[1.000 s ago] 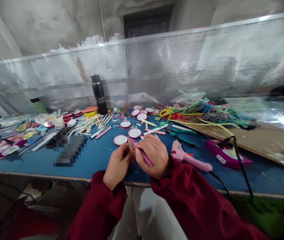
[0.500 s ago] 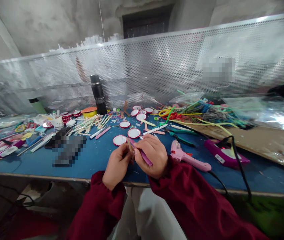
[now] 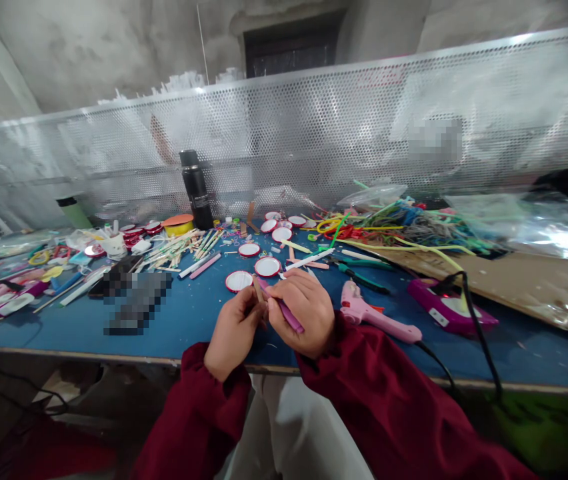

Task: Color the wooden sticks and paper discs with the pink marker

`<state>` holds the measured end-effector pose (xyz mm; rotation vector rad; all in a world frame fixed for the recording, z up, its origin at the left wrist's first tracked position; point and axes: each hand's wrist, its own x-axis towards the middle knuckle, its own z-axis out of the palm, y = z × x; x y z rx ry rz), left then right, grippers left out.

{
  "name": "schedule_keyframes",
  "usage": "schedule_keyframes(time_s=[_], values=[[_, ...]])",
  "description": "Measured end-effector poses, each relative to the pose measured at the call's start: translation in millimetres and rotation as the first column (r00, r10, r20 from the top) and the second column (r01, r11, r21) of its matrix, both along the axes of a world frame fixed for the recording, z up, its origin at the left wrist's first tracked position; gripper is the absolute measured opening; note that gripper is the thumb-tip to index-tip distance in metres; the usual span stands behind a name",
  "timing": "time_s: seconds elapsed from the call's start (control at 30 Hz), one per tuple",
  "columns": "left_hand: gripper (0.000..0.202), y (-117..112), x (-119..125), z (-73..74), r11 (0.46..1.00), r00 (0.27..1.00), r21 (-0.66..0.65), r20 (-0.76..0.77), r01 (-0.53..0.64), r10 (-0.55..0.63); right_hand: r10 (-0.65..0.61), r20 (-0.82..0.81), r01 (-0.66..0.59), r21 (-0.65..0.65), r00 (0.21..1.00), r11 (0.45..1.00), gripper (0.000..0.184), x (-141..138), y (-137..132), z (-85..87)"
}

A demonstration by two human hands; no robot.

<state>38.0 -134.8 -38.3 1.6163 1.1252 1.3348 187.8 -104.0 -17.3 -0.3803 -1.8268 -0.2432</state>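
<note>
Head view: contents sit slightly further left than 1 second earlier, grips unchanged. Left hand (image 3: 234, 327), 1, thumb and fingers pinching 1 tan strip (image 3: 259, 291) above the near edge of the blue table (image 3: 194, 317). Right hand (image 3: 307, 313), 1, curled round 1 purple stick (image 3: 292, 319) just beside the strip; contact between them unclear. Red-rimmed discs (image 3: 267, 267), several, beyond. Pink glue gun (image 3: 379, 313), 1, right.

Near the front edge of the long blue desk (image 3: 189, 313), the bare left hand (image 3: 233, 327) pinches a thin flat tan strip (image 3: 258, 289). The bare right hand (image 3: 307, 312) grips a purple stick (image 3: 292, 319). A tall black bottle (image 3: 196, 192) stands by the desk's back edge.
</note>
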Motion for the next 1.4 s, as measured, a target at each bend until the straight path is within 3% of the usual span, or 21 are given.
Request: schedule_keyframes(time_s=[1.4], values=[[0.012, -0.1, -0.3, 0.4, 1.000, 1.000, 0.002, -0.015, -0.014, 0.014, -0.003, -0.007, 0.003, -0.023, 1.000, 1.000, 0.013, 0.1, -0.4, -0.2]])
